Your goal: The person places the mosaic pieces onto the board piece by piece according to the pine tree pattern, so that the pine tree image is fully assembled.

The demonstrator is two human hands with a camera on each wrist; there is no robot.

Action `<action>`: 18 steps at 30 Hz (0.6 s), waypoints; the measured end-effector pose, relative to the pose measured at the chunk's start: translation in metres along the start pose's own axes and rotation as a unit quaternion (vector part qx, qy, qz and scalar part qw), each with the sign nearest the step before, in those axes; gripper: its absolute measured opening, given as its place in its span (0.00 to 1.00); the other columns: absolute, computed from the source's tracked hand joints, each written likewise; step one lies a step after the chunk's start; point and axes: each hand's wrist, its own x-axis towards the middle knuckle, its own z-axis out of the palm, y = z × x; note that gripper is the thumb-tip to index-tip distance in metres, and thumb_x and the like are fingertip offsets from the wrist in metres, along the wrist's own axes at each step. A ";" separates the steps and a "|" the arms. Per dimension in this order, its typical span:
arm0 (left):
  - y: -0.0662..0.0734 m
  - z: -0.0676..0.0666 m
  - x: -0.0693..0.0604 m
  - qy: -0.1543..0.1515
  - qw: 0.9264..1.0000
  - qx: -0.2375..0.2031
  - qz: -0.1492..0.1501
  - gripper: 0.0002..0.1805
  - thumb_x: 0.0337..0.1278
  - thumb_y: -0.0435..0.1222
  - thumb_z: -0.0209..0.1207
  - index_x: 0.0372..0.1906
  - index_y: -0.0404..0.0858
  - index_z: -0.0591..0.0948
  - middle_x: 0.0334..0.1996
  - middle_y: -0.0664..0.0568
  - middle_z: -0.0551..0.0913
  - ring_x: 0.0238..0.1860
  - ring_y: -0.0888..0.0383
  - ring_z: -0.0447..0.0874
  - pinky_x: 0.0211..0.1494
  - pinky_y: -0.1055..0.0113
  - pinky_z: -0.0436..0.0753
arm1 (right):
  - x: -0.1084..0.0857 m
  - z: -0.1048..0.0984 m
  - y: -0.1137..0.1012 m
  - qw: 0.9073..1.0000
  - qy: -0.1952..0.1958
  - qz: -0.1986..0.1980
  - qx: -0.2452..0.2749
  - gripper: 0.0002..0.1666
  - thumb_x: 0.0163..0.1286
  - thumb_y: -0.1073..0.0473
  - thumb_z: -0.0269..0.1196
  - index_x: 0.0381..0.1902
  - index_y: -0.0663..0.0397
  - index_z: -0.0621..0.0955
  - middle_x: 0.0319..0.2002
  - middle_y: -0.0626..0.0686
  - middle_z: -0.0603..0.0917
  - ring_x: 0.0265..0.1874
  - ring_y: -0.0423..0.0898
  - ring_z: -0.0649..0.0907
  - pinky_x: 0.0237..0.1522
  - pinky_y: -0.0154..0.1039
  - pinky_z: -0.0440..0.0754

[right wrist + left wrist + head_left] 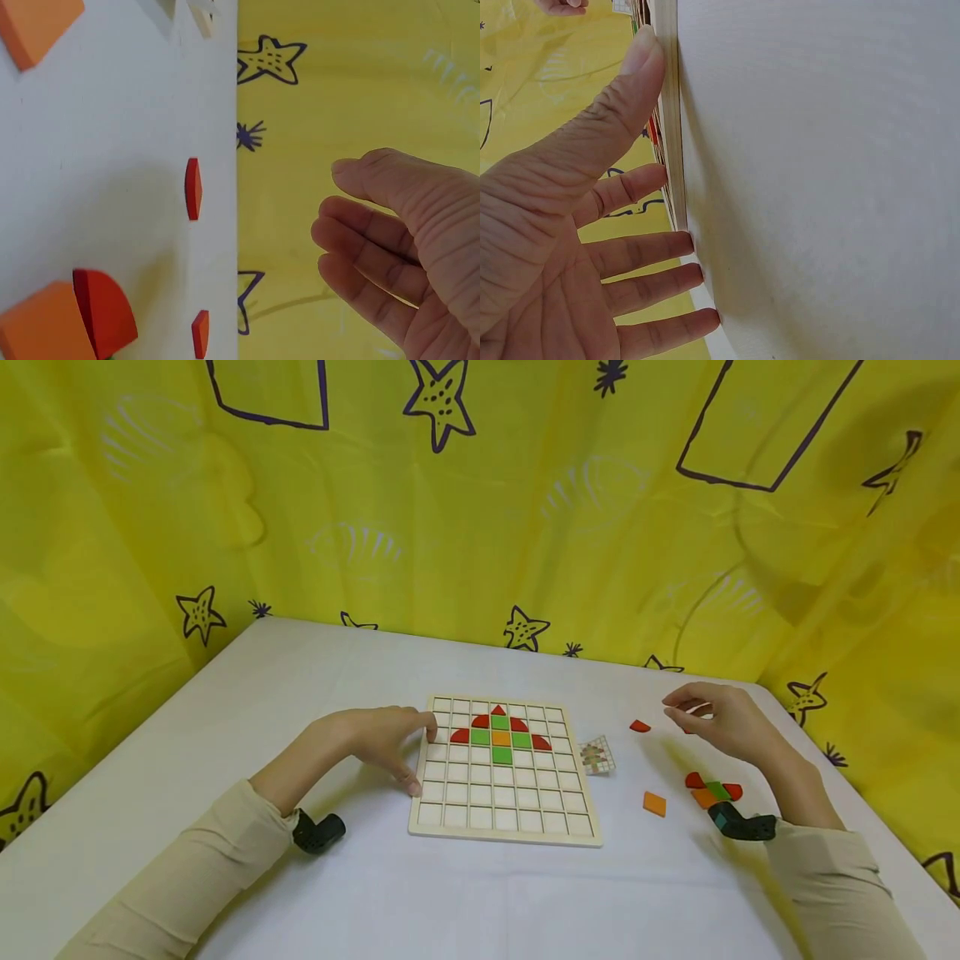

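The left hand rests its thumb and index fingertip on the left edge of a pale wooden grid board, its other fingers spread. On the board, a red triangle tops green squares, red curved pieces and an orange square. The right hand, fingers slightly bent and holding nothing, hovers over the table's right side. Beneath and beside it lie two red pieces, one partly hidden in the head view.
A small patterned card lies against the board's right edge. Further right are a loose orange square and a group of red, green and orange pieces near the right wrist. A yellow patterned curtain hangs behind the white table.
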 end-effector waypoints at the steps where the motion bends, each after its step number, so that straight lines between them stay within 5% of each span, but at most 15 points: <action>1: 0.000 0.000 0.000 0.000 1.000 0.002 0.002 0.36 0.45 0.51 0.79 0.56 0.44 0.74 0.60 0.46 0.77 0.58 0.51 0.74 0.65 0.50 0.73 | -0.001 0.000 0.002 1.000 -0.002 0.006 0.001 0.10 0.72 0.62 0.67 0.47 0.60 0.86 0.41 0.56 0.88 0.39 0.53 0.86 0.39 0.26 0.80; 13: 0.000 -0.001 -0.001 -0.005 1.000 -0.001 -0.009 0.36 0.45 0.52 0.79 0.57 0.46 0.74 0.60 0.47 0.77 0.57 0.51 0.74 0.64 0.50 0.74 | -0.008 0.004 0.034 0.999 -0.017 0.046 0.005 0.16 0.70 0.63 0.68 0.51 0.68 0.83 0.46 0.66 0.87 0.47 0.64 0.84 0.39 0.20 0.76; 18: 0.000 -0.002 -0.001 -0.005 1.000 -0.002 -0.007 0.36 0.45 0.51 0.79 0.57 0.45 0.74 0.60 0.47 0.77 0.57 0.51 0.74 0.64 0.50 0.74 | -0.008 0.005 0.043 0.998 -0.020 0.058 0.001 0.18 0.70 0.60 0.69 0.52 0.67 0.83 0.50 0.68 0.85 0.50 0.66 0.82 0.45 0.36 0.85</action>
